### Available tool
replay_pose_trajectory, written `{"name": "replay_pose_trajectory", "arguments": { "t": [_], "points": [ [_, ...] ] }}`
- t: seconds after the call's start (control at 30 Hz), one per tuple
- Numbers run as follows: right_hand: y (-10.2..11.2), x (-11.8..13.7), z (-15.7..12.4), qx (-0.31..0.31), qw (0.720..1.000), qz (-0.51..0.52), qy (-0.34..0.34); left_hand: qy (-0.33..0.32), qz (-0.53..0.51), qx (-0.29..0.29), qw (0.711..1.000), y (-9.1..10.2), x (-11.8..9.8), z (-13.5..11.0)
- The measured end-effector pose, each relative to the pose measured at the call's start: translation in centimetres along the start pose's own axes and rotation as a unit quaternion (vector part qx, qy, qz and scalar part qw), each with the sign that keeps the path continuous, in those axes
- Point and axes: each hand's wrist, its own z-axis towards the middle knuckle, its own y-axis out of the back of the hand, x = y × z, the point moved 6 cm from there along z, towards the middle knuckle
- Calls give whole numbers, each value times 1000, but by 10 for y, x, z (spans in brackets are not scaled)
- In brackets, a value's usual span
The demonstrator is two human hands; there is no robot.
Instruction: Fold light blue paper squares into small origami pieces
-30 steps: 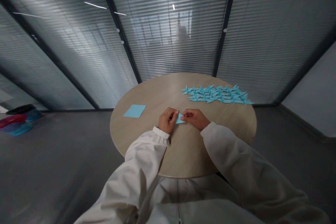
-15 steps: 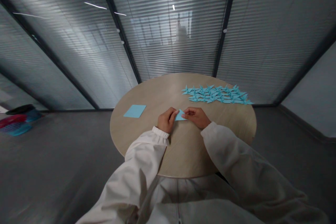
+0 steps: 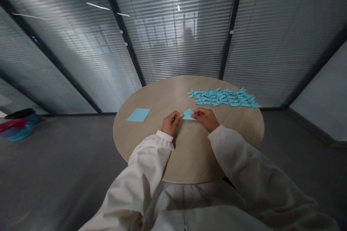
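Observation:
A small folded piece of light-blue origami paper point(image 3: 187, 114) is held between my two hands above the middle of the round table. My left hand point(image 3: 171, 122) pinches its left corner between thumb and fingers. On the other side my right hand point(image 3: 206, 118) grips the right corner the same way. The paper's pointed top faces away from me. Flat blue paper squares point(image 3: 138, 114) lie to the left of my hands, apart from them; whether one or a stack I cannot tell. Several folded blue paper cranes point(image 3: 222, 97) sit in rows at the back right.
The round wooden table point(image 3: 189, 158) reaches close to my body. Behind it stands a glass partition with blinds point(image 3: 179, 61). Plastic baskets, one red and blue point(image 3: 16, 130), are on the floor at the far left.
The folded paper has turned or shifted slightly away from me, and its pointed top shows more fully. My hands have moved a little farther apart.

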Motion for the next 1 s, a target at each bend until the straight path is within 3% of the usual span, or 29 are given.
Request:
{"name": "replay_pose_trajectory", "arguments": {
  "t": [0.23,0.4,0.57,0.7,0.8,0.9,1.0],
  "points": [
    [3,0,1,-11,1000,11,-8,7,11,-38,999,9,2,1],
    [-1,-5,1,29,999,23,-17,41,-35,-61,997,13,12,2],
    [-1,-4,1,32,999,-3,-8,70,-17,-16,997,8,18,2],
    [1,-6,1,18,999,-32,-14,-30,106,-20,994,8,5,3],
    [-1,-7,0,29,998,-55,-15,-113,112,0,987,3,-6,2],
    [-2,-6,0,30,997,-69,-15,-119,74,37,989,-4,-7,0],
    [-1,-3,-1,27,997,-72,-10,-73,21,53,996,-8,0,1]
  ]
}}
